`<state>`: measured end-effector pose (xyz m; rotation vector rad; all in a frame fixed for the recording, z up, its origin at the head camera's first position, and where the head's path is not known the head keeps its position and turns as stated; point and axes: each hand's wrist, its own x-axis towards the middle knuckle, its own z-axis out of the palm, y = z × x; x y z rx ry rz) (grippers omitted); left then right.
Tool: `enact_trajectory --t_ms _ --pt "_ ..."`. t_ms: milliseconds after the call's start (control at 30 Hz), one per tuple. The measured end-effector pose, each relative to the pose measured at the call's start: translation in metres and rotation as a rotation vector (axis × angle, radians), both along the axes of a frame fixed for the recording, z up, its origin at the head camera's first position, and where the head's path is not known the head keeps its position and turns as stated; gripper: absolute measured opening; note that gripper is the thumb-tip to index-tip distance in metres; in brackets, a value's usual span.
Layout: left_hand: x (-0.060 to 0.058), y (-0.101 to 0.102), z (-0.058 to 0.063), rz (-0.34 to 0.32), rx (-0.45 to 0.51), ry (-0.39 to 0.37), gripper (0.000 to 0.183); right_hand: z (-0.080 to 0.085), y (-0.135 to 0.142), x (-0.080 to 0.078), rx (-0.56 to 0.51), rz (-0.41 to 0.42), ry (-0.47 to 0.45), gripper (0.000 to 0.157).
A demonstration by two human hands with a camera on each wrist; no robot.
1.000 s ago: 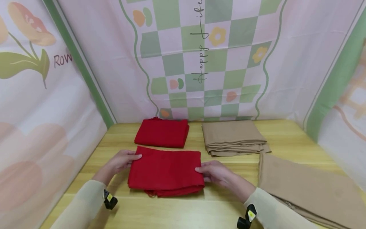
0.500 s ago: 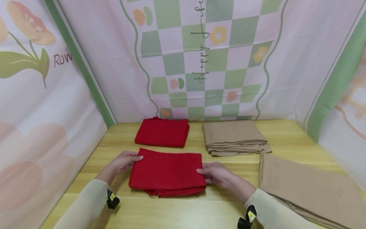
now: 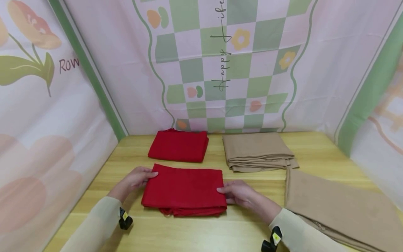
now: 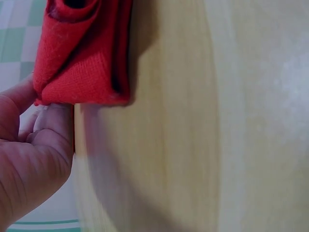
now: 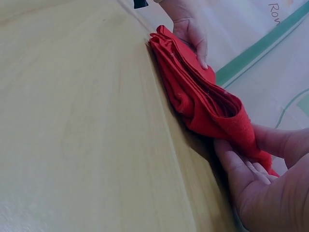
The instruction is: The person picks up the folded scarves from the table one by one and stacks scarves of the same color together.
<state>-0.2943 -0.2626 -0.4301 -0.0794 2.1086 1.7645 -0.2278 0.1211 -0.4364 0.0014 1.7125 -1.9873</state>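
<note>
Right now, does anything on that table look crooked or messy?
Slightly: the nearer red cloth has lower layers sagging unevenly below its front edge, which looks untidy. The nearer tan cloth lies slanted, unlike the farther tan cloth, which sits squarer.

We see matt, visibly woven cloth in the held red bundle point(image 3: 185, 189), smoother-looking matt cloth in the rear beige stack point(image 3: 255, 145), a glossy wood-grained tabletop point(image 3: 195, 232) and a softly creased fabric backdrop point(image 3: 239, 70).

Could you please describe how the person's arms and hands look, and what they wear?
The left sleeve and right sleeve are plain and cream-coloured. Each carries, near its end, a small black device with a yellow mark. The left hand and right hand wear no gloves; no cables show.
</note>
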Motion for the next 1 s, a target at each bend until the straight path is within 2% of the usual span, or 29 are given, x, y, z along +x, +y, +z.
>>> enact_trajectory --t_ms 200,400,600,1000 --pt "-0.001 0.0 -0.004 0.002 0.0 -0.012 0.016 -0.002 0.0 -0.001 0.0 0.006 -0.006 0.025" --pt "-0.001 0.0 -0.004 -0.01 -0.018 -0.02 0.021 -0.003 0.003 -0.002 -0.014 0.039 -0.008 0.03" --pt "-0.003 -0.001 -0.005 -0.023 -0.007 -0.033 0.028 -0.002 0.008 -0.004 -0.027 0.075 -0.009 0.029" --pt "-0.001 0.0 0.001 -0.016 -0.02 -0.052 0.03 0.003 0.014 -0.004 -0.005 0.103 0.0 0.032"
